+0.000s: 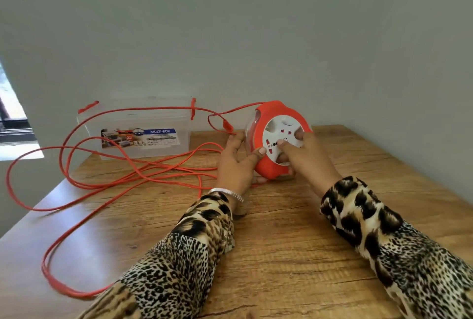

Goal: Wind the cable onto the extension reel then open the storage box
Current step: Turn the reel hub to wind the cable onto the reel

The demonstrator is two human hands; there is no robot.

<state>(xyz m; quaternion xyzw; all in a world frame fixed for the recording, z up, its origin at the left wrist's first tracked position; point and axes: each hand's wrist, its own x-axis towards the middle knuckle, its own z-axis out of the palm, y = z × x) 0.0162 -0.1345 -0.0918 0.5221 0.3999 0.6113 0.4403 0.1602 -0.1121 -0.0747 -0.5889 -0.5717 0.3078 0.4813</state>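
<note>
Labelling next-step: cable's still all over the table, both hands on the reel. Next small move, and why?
Probably turn the white socket face with the right hand while the left hand steadies the reel: most of the cable lies loose, and the storage box is closed.

1. A wooden table (pixel 294 242) with a pale brown grain carries everything, set into a corner of plain walls.
2. A clear storage box (pixel 138 134) with red latches stands at its far left edge.
3. Loose loops of red cable (pixel 122 180) sprawl across the left half, some hanging past the edge.
4. The reel's (pixel 277 139) lower edge meets the tabletop.
</note>
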